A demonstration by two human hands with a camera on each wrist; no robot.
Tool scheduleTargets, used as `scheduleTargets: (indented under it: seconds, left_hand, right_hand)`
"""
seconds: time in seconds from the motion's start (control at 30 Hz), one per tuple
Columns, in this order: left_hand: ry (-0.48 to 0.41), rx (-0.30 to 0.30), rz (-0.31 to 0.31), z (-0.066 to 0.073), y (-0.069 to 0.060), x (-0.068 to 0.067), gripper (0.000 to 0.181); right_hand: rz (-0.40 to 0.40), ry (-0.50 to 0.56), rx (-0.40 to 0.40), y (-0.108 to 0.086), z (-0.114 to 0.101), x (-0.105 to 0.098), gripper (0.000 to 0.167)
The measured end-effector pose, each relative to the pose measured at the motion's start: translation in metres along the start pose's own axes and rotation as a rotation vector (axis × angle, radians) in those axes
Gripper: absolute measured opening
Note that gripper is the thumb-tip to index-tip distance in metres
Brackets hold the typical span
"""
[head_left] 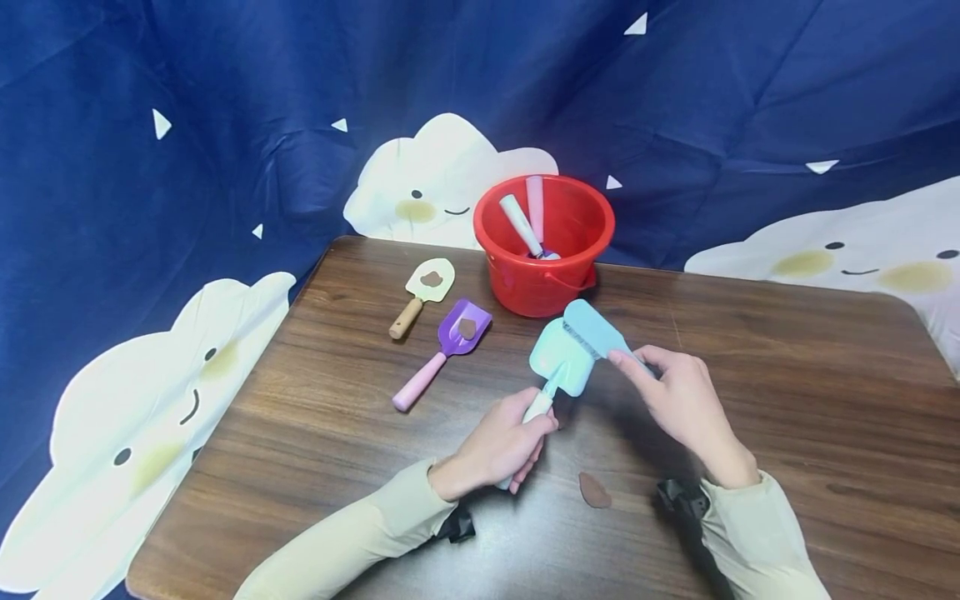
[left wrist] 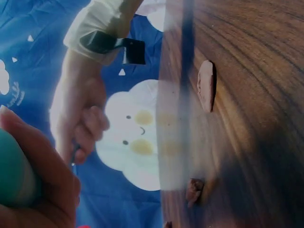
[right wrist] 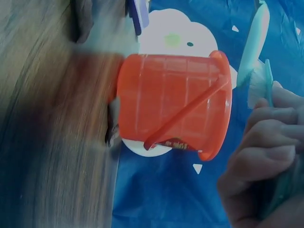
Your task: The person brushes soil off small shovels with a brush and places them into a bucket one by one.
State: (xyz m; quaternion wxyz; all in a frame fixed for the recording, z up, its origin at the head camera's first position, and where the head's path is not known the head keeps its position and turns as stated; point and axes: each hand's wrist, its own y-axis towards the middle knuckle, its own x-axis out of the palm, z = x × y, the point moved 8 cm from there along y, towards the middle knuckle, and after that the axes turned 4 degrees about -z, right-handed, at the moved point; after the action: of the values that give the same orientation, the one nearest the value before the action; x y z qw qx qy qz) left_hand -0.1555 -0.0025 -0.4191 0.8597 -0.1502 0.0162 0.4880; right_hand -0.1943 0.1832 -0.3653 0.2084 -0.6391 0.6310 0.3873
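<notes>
We see the fingers of the left hand (head_left: 498, 437) curled round the whitish handle of a light turquoise trowel (head_left: 551, 350), its blade raised above the table (head_left: 810, 383). The fingers and thumb of the right hand (head_left: 678, 396) are closed on the handle of a light blue brush (head_left: 596, 327), whose bristles lie over the right part of the trowel's blade; we cannot tell whether they press on it. Nearer the person, between the two forearms, we find a flat brown piece (head_left: 595, 490) on the wood. Left of the trowel lies a purple scoop (head_left: 452, 336) with a pink handle, a brown lump (head_left: 467, 329) on its blade, and beyond it a pale trowel (head_left: 440, 291) with a wooden handle, bearing a brown patch (head_left: 432, 279). Behind the brush we see a red bucket (head_left: 534, 287) standing upright, with a white handle (head_left: 519, 223) and a pink handle (head_left: 535, 204) leaning inside. A blue cloth (head_left: 750, 75) printed with smiling clouds hangs behind.
</notes>
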Motion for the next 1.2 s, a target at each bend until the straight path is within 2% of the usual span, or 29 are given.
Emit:
scheduleTargets:
  seconds: [0.23,0.4,0.5,0.63,0.7,0.83,0.9,0.93,1.07,1.2]
  left_hand:
    - [0.033,0.017,-0.034,0.007,-0.001,0.000,0.008]
    - [0.027,0.015,-0.036,0.008,-0.001,-0.001,0.007]
    - [0.035,0.055,-0.044,0.013,-0.002,-0.001,0.005]
    - [0.061,0.147,-0.037,0.029,-0.003,-0.005,0.006]
    - [0.127,0.198,0.002,0.039,-0.003,-0.012,0.008]
    - [0.471,0.334,0.165,0.065,-0.002,-0.031,0.007]
    - [0.643,0.381,0.245,0.077,-0.002,-0.039,0.005]
    - [0.693,0.388,0.267,0.082,0.000,-0.043,0.004]
    - [0.791,0.418,0.342,0.096,0.007,-0.057,0.013]
    - [0.828,0.475,0.501,0.107,0.012,-0.075,0.030]
  right_hand:
    - [0.037,-0.013,0.053,0.003,0.010,-0.007,0.034]
    - [0.053,-0.039,0.071,0.007,0.014,-0.011,0.039]
    - [0.019,-0.087,0.070,0.009,0.018,-0.008,0.041]
    - [-0.045,-0.131,0.070,0.007,0.025,0.002,0.042]
    - [-0.057,-0.128,0.073,0.005,0.026,0.006,0.042]
    - [-0.057,-0.140,0.069,0.003,0.025,0.007,0.041]
    - [-0.058,-0.144,0.063,0.002,0.023,0.007,0.041]
    - [-0.055,-0.146,0.063,0.002,0.023,0.006,0.040]
    - [-0.058,-0.143,0.055,0.001,0.020,0.004,0.041]
    - [-0.047,-0.140,0.054,0.000,0.021,0.000,0.040]
